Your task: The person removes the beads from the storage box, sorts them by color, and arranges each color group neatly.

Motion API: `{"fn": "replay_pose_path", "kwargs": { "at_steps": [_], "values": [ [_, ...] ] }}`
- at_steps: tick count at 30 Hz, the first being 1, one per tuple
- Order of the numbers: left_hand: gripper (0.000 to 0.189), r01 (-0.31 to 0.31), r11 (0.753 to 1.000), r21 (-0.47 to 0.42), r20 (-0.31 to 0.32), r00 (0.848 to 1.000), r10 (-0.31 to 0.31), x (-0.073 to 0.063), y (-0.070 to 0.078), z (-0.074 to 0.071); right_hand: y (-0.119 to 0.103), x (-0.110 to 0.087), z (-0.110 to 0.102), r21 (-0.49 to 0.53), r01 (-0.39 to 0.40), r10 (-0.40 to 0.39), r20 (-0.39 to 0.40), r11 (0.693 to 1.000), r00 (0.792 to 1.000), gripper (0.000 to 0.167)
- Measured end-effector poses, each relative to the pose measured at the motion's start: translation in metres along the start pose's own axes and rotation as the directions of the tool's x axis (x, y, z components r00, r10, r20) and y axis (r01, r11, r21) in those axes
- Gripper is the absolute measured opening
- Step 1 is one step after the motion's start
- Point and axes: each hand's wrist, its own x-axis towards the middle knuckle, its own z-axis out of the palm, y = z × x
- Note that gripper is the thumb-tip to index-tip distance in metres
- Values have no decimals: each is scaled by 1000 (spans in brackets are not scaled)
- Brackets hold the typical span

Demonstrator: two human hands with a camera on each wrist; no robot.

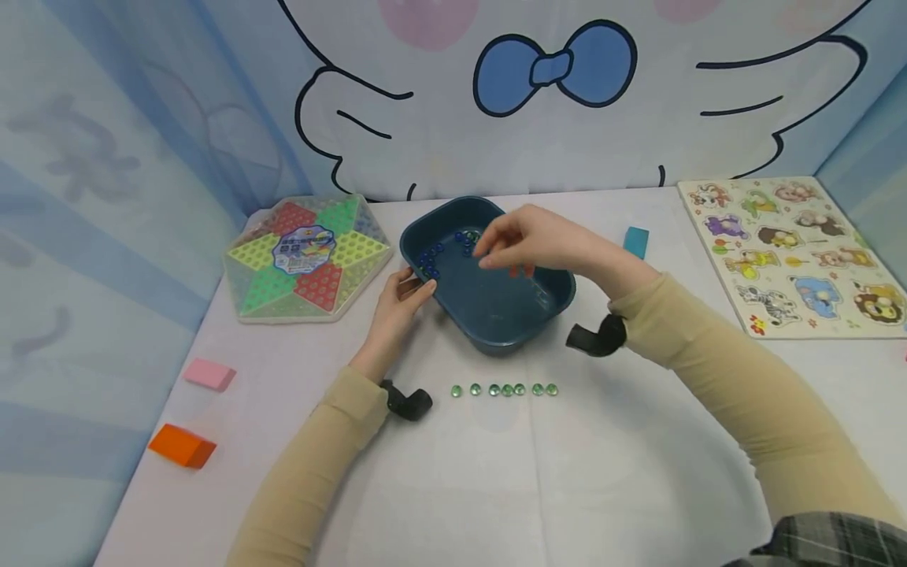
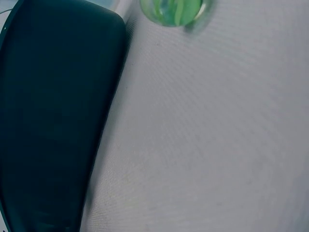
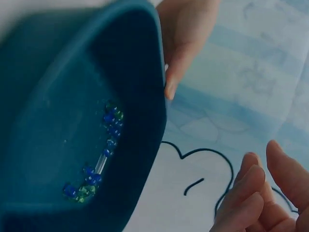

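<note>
A dark teal plastic basin [image 1: 489, 315] stands in front of the person, with blue marbles [image 1: 428, 260] and a few green ones gathered along its far left side. The left hand [image 1: 397, 315] holds the basin's left side, its thumb at the rim. Above the basin's interior hovers the right hand [image 1: 531, 240], fingers bent loosely. In the right wrist view, no object shows between the right thumb and fingers [image 3: 246, 193]. Several green glass marbles [image 1: 506, 390] lie in a row on the white cloth nearer the person. One green marble [image 2: 174, 9] shows beside the basin in the left wrist view.
A hexagonal Chinese checkers box [image 1: 248, 303] lies left of the basin. A pink block [image 1: 209, 374] and an orange block [image 1: 182, 446] sit near the left table edge. At right are a blue block [image 1: 636, 242] and an animal puzzle board [image 1: 772, 244].
</note>
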Motion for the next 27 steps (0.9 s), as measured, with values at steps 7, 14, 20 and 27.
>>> {"fn": "replay_pose_path", "kwargs": {
  "at_steps": [7,14,20,27],
  "values": [
    [64,-11,1000,-7,4,1000,11,0,0,-1,-9,60,3,17,3,-3,-16,1000,1000,23],
    [64,-5,1000,-1,3,1000,5,1,-1,-1,-2,105,19,-102,22,-23,-12,995,1000,23],
    [62,-22,1000,-9,-11,1000,22,1,-3,-2,-3,128,38,-317,-29,35,13,948,999,15],
    [61,-38,999,-15,-8,999,38,0,-3,-1,-3,141,53,-430,-45,60,22,902,998,14]
  ]
}}
